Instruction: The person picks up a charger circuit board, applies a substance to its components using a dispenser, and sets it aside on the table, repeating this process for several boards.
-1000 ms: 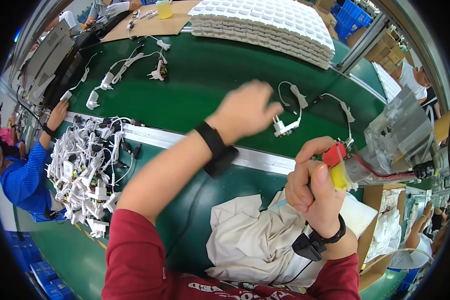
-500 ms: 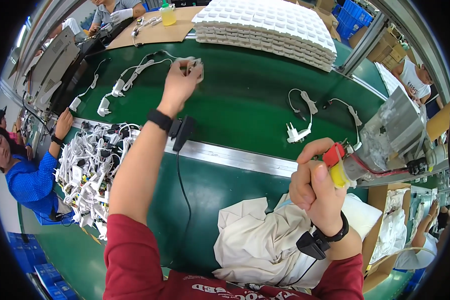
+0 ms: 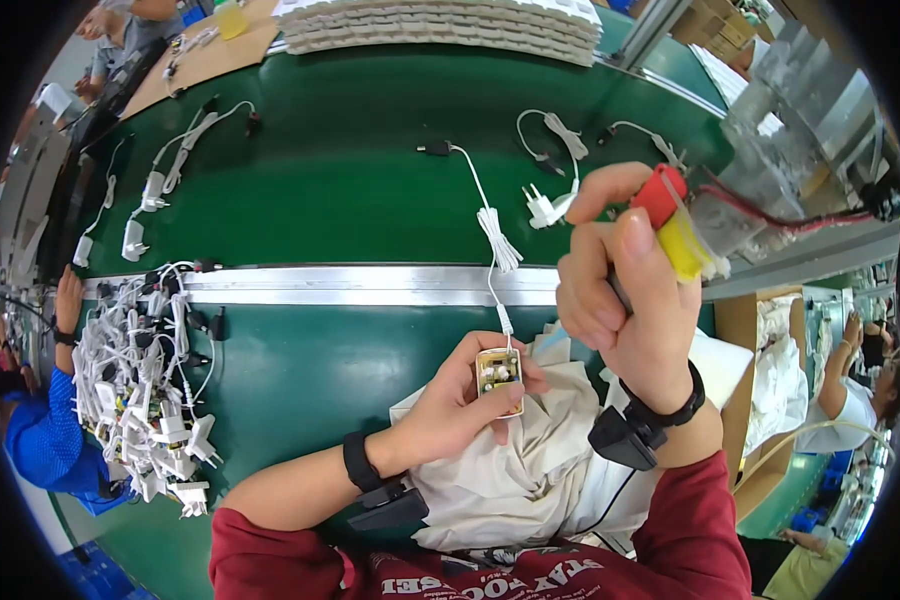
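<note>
My left hand (image 3: 450, 410) is closed around an opened power adapter (image 3: 500, 375), whose housing shows a circuit board with small components. Its white cable (image 3: 497, 240), bundled midway, runs up onto the green belt and ends in a black plug. To the right, my right hand (image 3: 635, 285) is raised with fingers curled around a red-and-yellow tool (image 3: 660, 197) with red wires. A thin light-blue tip (image 3: 553, 338) shows below those fingers; the tool's kind is unclear. Under the adapter lies a cream cloth (image 3: 530, 460).
A heap of white adapters and cables (image 3: 145, 390) lies at the left, beside a person in blue (image 3: 45, 435). More adapters (image 3: 545, 207) with cords rest on the green belt (image 3: 340, 180). White trays (image 3: 440, 35) are stacked behind it; a cardboard box (image 3: 750, 370) stands right.
My left hand has come back from the far belt with an adapter, now opened side up near the cloth. My right hand stays around the tool. The head view has shifted.
</note>
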A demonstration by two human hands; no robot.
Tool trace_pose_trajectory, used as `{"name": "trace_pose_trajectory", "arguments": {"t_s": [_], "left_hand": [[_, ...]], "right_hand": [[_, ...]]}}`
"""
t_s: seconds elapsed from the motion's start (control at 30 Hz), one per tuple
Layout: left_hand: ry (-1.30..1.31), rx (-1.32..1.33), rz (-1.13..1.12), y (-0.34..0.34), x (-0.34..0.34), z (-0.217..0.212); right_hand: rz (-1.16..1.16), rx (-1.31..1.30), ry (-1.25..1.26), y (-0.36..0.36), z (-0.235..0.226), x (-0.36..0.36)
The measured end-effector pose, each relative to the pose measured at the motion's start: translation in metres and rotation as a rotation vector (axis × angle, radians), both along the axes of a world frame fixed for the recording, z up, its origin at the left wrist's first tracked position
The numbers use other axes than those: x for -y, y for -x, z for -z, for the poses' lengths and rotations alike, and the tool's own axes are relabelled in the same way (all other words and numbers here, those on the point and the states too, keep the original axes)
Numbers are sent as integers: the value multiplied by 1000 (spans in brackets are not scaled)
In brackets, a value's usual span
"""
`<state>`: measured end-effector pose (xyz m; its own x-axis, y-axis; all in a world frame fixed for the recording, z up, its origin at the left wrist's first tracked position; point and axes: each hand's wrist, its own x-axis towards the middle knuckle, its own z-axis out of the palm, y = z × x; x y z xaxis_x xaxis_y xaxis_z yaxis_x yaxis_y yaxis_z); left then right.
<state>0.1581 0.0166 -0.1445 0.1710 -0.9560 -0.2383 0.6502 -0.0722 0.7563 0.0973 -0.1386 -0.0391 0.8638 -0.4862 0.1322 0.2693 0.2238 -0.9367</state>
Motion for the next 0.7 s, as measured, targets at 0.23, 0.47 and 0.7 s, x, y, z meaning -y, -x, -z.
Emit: {"name": "trace_pose_trajectory", "arguments": {"t_s": [0.23, 0.47, 0.7], "left_hand": [[79, -85, 135, -3, 2, 6], [89, -134, 113, -2, 2, 17], [98, -134, 93, -4, 6, 20]], "right_hand": [[-2, 37, -22, -4, 14, -5], [-33, -2, 65, -8, 24, -1], [-32, 15, 144, -11, 32, 4]]}}
